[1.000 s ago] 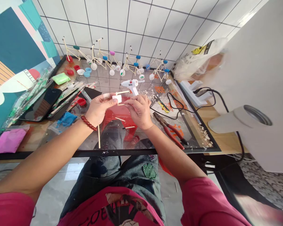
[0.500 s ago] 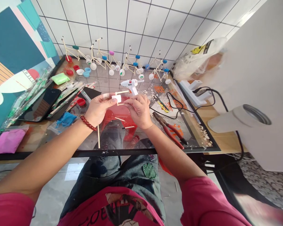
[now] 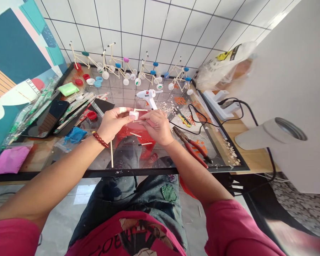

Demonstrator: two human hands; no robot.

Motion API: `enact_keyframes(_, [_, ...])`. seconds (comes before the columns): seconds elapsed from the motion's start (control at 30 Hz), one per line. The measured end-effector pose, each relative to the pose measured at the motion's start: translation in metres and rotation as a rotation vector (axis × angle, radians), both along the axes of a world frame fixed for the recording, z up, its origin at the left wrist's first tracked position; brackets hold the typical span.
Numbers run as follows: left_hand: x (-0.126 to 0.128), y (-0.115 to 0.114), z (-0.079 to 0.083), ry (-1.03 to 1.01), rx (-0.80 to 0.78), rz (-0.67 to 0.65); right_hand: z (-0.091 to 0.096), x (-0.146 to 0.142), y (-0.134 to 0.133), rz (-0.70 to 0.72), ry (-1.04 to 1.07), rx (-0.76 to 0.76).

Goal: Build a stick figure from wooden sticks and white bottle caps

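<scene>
My left hand [image 3: 113, 122] pinches a small white cap [image 3: 133, 115] between thumb and fingers. From the cap's upper side a thin wooden stick [image 3: 141, 110] sticks out to the right. My right hand [image 3: 158, 127] is beside it, thumb and forefinger closed together at the cap's lower right; what they hold is too small to make out. Just behind the hands lies a white glue gun [image 3: 149, 96]. Below them on the glass tabletop are a short stick [image 3: 135, 134] and a dark-tipped stick [image 3: 145, 144]. A longer stick [image 3: 111, 154] lies by my left wrist.
Several stick-and-cap models [image 3: 152, 73] line the tiled wall. Red-handled pliers [image 3: 193, 147] and a yellow cutter [image 3: 185, 121] lie right, near a black cord [image 3: 200, 132] and power strip [image 3: 221, 106]. A phone [image 3: 46, 119], blue clay [image 3: 75, 135] and a pink packet [image 3: 10, 159] are left.
The white cap has turned and shifted slightly right and down in my left hand, and its lower stick no longer shows clearly. My right hand stays close beside it.
</scene>
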State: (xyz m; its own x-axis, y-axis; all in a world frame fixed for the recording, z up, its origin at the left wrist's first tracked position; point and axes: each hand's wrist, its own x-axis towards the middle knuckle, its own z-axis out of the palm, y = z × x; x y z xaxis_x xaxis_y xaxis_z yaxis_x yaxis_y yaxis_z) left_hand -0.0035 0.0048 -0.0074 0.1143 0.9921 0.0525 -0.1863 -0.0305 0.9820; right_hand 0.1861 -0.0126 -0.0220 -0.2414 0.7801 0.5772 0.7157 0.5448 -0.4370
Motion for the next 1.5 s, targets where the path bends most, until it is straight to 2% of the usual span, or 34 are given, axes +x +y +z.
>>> enact_keyframes(0.23, [0.000,-0.002,-0.005,0.185,0.122,-0.035,-0.007,0.002,0.003,0.000,-0.017,-0.050])
enact_keyframes(0.43, [-0.003,0.003,-0.012,0.280,0.156,0.023,-0.006,0.001,0.003,0.010,-0.013,-0.072])
enact_keyframes(0.63, [-0.002,0.004,-0.014,0.186,0.079,-0.006,-0.009,0.001,0.004,0.054,0.153,-0.056])
enact_keyframes(0.83, [-0.002,0.008,-0.016,0.121,0.056,0.037,-0.010,0.003,0.005,0.082,0.201,-0.075])
enact_keyframes(1.23, [-0.002,0.009,-0.015,0.116,0.038,0.037,-0.014,0.005,0.010,0.120,0.074,-0.052])
enact_keyframes(1.5, [-0.005,0.012,-0.020,0.180,0.061,0.033,-0.021,0.005,0.014,0.059,-0.006,-0.045])
